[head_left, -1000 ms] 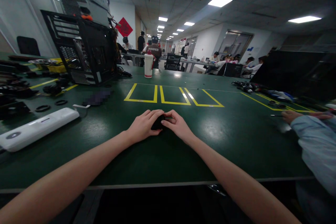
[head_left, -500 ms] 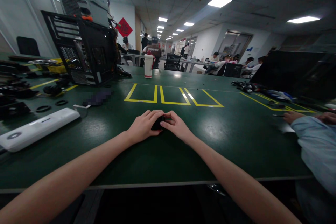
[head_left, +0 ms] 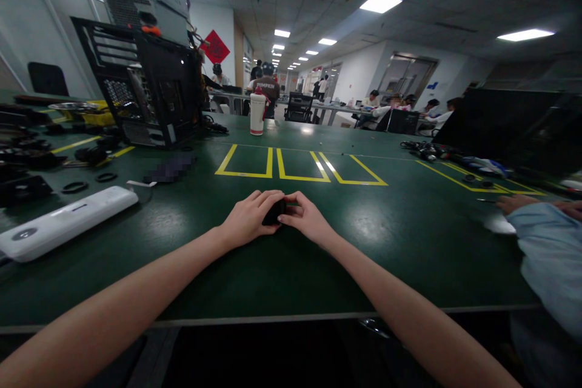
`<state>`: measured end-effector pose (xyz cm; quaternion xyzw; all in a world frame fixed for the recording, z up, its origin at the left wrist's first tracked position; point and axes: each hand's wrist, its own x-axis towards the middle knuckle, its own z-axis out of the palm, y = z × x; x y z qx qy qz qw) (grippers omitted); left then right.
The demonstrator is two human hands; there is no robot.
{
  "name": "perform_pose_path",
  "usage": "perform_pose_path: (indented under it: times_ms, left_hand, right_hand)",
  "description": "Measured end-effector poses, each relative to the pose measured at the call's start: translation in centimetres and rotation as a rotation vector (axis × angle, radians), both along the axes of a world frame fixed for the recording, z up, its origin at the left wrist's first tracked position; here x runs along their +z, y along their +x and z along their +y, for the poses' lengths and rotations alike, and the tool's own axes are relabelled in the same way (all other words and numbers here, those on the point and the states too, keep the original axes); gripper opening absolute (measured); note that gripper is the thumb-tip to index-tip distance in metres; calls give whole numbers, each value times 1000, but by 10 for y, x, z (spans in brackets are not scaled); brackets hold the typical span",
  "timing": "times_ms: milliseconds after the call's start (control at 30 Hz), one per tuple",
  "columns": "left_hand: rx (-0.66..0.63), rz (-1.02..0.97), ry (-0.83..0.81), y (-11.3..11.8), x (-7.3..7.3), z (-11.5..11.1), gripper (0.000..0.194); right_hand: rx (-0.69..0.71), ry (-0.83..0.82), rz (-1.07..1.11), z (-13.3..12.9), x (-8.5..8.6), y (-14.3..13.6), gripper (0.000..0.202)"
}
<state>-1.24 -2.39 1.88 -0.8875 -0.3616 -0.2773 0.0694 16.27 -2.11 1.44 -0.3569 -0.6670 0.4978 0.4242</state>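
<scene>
Between my two hands is a small, dark, rounded object (head_left: 274,213), mostly covered by fingers, so I cannot make out its kind. My left hand (head_left: 250,213) wraps round its left side, fingers over the top and thumb below. From the right, my right hand (head_left: 305,217) pinches its edge with thumb and fingertips. Both hands rest low over the green tabletop (head_left: 291,279), just in front of the yellow tape outlines (head_left: 304,179).
A white oblong device (head_left: 73,218) lies at left, near black rings (head_left: 75,187). Behind stand an open computer case (head_left: 154,85) and a white cup (head_left: 257,114). Cables (head_left: 425,149) lie at right, where a co-worker's sleeve (head_left: 545,248) reaches over the table.
My hands stay nearly still around the dark object, which shows slightly more between them. The co-worker's hand at right has shifted slightly.
</scene>
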Motion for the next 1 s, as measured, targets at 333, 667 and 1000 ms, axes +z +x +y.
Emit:
perform_pose_path:
  times_ms: [333,667,1000]
  left_hand:
    - [6,2,-1,0,2,0,58]
    - [-1,-13,7,0,1,-1,58]
    - [14,-9,9,1,0,0,59]
  right_hand:
    - [-24,80,9,-3,3,1,25]
    - [10,37,10,-3,3,0,33]
    - [-74,97,-38,-3,3,0,25]
